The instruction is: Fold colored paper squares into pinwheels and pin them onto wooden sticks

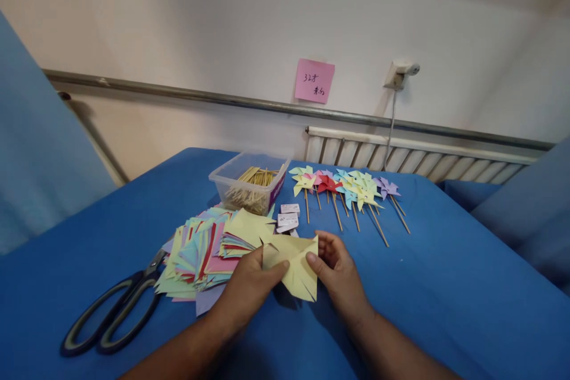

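Note:
A pale yellow paper square [299, 270] with slits cut in from its corners is held up between both hands. My left hand [252, 285] grips its left side, the thumb lying across the front. At the right edge my right hand [335, 270] pinches a corner between thumb and fingers. Left of the paper spreads a big pile of cut coloured paper sheets [200, 255], partly behind my left hand. Small white boxes [288, 219] lie just beyond the held sheet.
Large dark-handled scissors [118, 309] lie at the left on the blue cloth [427, 320]. A clear plastic tub [222, 187] of thin wooden sticks [253, 187] stands behind the pile. Several finished paper pinwheels [329, 184] on sticks lie back right. A wall with a radiator [356, 151] bounds the far side.

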Tool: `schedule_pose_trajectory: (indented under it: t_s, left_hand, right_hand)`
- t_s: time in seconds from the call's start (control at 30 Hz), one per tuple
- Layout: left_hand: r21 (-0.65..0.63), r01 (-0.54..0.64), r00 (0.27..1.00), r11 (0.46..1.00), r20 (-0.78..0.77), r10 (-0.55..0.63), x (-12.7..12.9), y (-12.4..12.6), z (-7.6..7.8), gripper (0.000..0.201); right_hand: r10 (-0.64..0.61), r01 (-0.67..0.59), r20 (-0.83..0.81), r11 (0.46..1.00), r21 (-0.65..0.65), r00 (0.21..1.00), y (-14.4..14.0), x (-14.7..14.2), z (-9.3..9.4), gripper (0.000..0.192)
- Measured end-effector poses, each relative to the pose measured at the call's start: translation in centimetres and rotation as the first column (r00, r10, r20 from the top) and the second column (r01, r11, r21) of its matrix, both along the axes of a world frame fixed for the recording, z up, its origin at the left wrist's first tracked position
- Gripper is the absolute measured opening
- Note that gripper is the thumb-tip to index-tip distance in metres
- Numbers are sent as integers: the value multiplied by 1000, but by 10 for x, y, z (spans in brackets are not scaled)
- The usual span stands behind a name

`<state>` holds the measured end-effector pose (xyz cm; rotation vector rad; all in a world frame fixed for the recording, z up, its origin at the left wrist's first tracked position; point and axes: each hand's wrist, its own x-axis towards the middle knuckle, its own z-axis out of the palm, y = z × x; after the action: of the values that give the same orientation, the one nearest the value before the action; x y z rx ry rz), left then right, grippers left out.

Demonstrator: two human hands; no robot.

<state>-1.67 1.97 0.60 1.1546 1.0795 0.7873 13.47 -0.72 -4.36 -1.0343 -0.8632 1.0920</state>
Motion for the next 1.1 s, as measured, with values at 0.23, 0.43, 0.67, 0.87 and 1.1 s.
schedule_pose_trajectory:
  t_s: [0.23, 0.43, 0.67, 0.87, 1.1]
  left_hand:
    - [225, 162, 942, 961, -326, -83, -2, -6, 10, 34]
    - [261, 133, 956, 956, -287, -55, 0, -8, 8, 27]
    - [-135, 101, 974, 986, 217, -70, 8, -11, -9, 41]
    - [-214, 107, 933, 971, 358, -24, 11, -14, -8, 41]
    - [-214, 39, 958, 976, 286, 24, 11, -11, -14, 41]
  right_hand:
    - [208, -206, 22, 977, -57, 978, -11, -7, 12, 44]
    - [149, -151, -47, 987, -53, 988, -11, -11, 9, 36]
    - [-29, 13, -265, 998, -59, 964, -4, -11, -5, 39]
    - [-4, -11, -300, 999, -47, 954, -6, -14, -6, 36]
    - [66, -84, -337, 996, -40, 939, -7, -18, -5, 37]
